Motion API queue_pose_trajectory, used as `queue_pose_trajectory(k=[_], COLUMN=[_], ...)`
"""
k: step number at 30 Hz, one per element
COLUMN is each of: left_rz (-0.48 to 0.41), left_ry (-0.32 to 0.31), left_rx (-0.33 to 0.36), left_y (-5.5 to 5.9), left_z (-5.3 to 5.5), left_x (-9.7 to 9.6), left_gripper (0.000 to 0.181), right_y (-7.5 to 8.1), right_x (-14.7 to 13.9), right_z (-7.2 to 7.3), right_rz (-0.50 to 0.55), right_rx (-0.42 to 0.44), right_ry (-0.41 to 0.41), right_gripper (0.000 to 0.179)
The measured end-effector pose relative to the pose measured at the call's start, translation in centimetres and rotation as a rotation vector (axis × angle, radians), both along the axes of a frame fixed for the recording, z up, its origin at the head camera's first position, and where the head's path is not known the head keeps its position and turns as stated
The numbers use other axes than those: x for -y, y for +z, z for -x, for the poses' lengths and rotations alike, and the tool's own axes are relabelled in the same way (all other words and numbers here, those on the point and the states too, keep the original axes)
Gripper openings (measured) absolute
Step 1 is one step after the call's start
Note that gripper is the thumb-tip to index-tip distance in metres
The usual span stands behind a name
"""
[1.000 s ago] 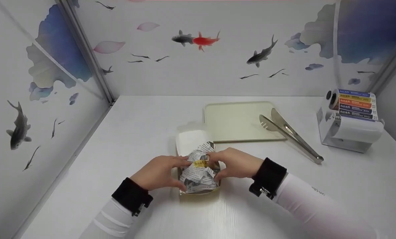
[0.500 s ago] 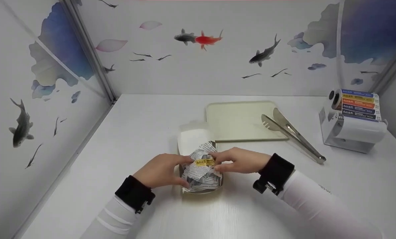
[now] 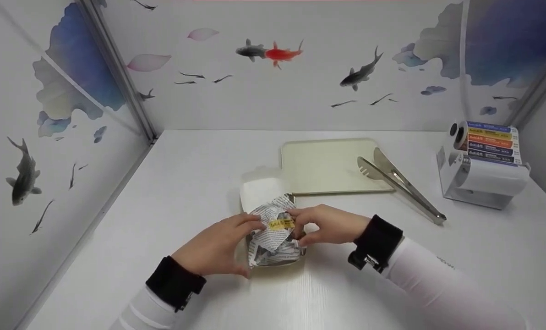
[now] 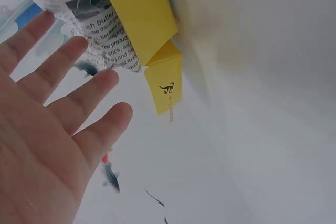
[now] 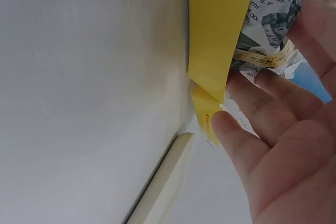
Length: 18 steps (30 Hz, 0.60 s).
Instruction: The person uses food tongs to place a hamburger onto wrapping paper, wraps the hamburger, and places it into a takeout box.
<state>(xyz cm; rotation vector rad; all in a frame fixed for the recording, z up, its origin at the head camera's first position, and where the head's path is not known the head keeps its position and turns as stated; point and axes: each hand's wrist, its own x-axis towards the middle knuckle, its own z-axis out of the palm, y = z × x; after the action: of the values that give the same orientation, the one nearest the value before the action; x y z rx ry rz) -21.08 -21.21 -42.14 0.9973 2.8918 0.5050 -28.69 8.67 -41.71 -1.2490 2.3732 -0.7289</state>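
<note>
A bundle wrapped in newsprint-patterned paper (image 3: 272, 238) sits in an open-lidded carton, yellow outside (image 4: 142, 14) and pale inside (image 3: 261, 188). A yellow sticker (image 3: 281, 224) lies across the wrapping; what is inside is hidden. My left hand (image 3: 218, 245) touches the bundle's left side with loosely extended fingers, its thumb by the carton's near left corner. On the other side, my right hand (image 3: 330, 224) rests its fingertips and thumb against the wrapping, lightly bent. The right wrist view shows some of those fingers (image 5: 257, 103) between the carton wall and the paper.
Behind the carton lies a cream tray (image 3: 328, 167), with metal tongs (image 3: 403, 188) resting over its right edge. A white dispenser (image 3: 483, 178) holding rolls of coloured stickers stands at the back right. Walls (image 3: 300, 101) printed with fish enclose the white table.
My left hand has drawn slightly down and left, its thumb moving off the paper. The right thumb and index finger have spread apart; the bundle stays in the carton.
</note>
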Motion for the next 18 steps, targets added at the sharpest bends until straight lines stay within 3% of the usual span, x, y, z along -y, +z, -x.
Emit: queue_pose_trajectory(k=[5, 8, 12, 18], left_rz=[-0.011, -0.043, -0.079, -0.007], left_ry=[-0.033, -0.040, 0.003, 0.034], left_rx=[-0.025, 0.004, 0.055, 0.135], left_y=[-0.2, 0.1, 0.6, 1.3], left_z=[0.1, 0.4, 0.9, 0.7], left_x=[-0.2, 0.1, 0.4, -0.3], left_gripper=[0.082, 0.070, 0.055, 0.076], right_y=[0.0, -0.1, -0.2, -0.1], right_x=[-0.1, 0.1, 0.2, 0.2], right_z=[0.1, 0.2, 0.2, 0.0], right_rz=[0.008, 0.012, 0.014, 0.019], right_rx=[-0.004, 0.003, 0.020, 0.009], right_ry=[0.001, 0.010, 0.011, 0.008], right_gripper=[0.005, 0.005, 0.007, 0.009])
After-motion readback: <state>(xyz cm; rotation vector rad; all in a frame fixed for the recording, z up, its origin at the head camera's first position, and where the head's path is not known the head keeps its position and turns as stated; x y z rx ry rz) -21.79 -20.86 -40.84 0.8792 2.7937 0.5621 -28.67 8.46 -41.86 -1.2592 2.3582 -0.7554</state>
